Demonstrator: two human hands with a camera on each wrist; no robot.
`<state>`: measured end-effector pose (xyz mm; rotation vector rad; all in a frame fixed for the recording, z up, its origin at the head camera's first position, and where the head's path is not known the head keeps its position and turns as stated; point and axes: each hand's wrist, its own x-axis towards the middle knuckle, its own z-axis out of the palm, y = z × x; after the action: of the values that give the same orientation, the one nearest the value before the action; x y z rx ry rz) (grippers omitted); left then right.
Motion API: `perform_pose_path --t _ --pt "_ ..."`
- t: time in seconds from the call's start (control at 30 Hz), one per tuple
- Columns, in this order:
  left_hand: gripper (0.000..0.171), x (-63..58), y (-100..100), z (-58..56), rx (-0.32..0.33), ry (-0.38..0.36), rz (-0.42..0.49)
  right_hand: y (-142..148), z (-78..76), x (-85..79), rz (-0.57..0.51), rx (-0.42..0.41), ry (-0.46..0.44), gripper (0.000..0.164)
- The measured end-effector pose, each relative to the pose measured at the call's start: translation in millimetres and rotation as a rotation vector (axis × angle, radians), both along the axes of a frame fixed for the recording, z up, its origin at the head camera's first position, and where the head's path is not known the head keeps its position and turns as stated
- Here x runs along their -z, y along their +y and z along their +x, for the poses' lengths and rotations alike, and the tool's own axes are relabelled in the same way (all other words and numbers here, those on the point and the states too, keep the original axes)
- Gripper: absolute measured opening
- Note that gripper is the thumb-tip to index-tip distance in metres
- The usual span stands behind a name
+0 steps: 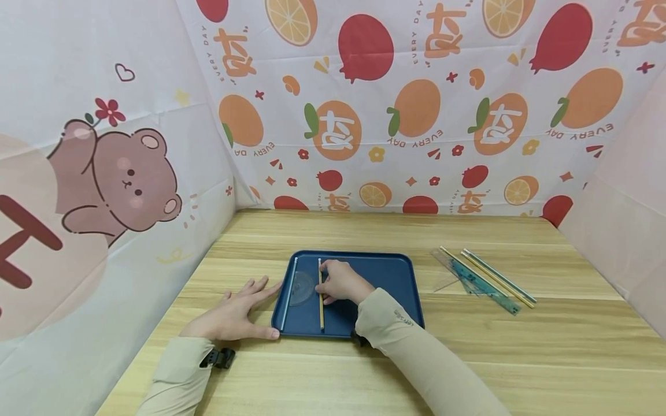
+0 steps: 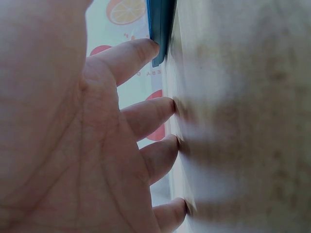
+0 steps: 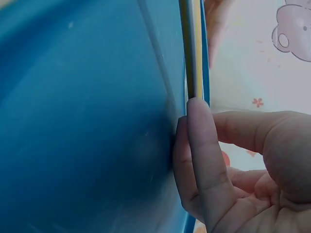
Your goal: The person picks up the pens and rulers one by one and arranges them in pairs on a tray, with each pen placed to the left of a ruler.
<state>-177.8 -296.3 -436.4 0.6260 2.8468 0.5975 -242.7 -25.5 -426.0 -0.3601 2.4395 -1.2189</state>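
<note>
Stretching back to a fruit-patterned cloth (image 1: 364, 121), the light wood surface (image 1: 577, 358) is bounded on its left by a white bear-printed panel (image 1: 31, 86) and on its right by a pale pink panel (image 1: 619, 231). Near the middle lies a dark blue tray (image 1: 385, 277) with rounded corners and a low raised rim.

The right hand (image 1: 343, 281) reaches over the tray, its grip closed to little more than a pencil's thickness, fingertips pinching a yellow pencil (image 1: 322, 318). That pencil runs front to back, left of the tray's middle; whether it touches the tray floor cannot be told. A pale blue pencil (image 1: 289, 293) lies along the tray's left rim, and a clear disc (image 1: 302, 289) sits between the two.

The left hand (image 1: 236, 315) spreads with nothing in its grip, touching the tray's left edge while other fingertips rest on the wood.

The tray's right half shows plain blue floor out to the rim. Beyond, wood grain shows before a loose pile of a teal ruler (image 1: 484, 286) and more pencils (image 1: 522, 298), which lies well in from the right panel. Wood also shows behind the tray, up to the cloth.
</note>
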Motion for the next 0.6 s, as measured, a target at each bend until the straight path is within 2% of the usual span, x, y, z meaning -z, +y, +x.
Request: perform_pose_path --t 0.3,0.6 --pt "0.110 0.0 -0.2 0.6 -0.009 -0.010 0.000 -14.2 1.9 -3.0 0.132 0.018 0.043 0.059" --pt "0.110 0.5 -0.5 0.6 -0.007 -0.002 0.002 -19.0 2.9 -4.3 0.183 0.011 0.052 0.061"
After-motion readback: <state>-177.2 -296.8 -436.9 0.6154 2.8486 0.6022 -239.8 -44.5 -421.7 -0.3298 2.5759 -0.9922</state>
